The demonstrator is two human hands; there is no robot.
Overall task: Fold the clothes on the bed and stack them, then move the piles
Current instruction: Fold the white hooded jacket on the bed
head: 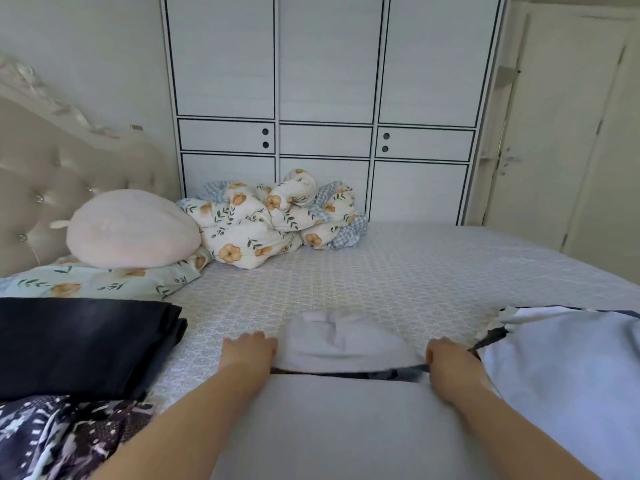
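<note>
Pale garment (pixel 346 427) lies nearest on the bed (pixel 398 271); left hand (pixel 247 353) and right hand (pixel 450 358) each grip its folded edge, fingers curled.

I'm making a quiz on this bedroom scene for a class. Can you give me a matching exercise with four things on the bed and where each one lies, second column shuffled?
Things:
1. dark navy folded pile
2. floral duvet
3. pink round cushion
4. white garment

Places:
A. between the left hand and the right hand
B. bunched at the far edge, before the wardrobe
C. near left side of the bed
D. on the floral pillow, by the headboard

Pairs: 1-C, 2-B, 3-D, 4-A
</note>
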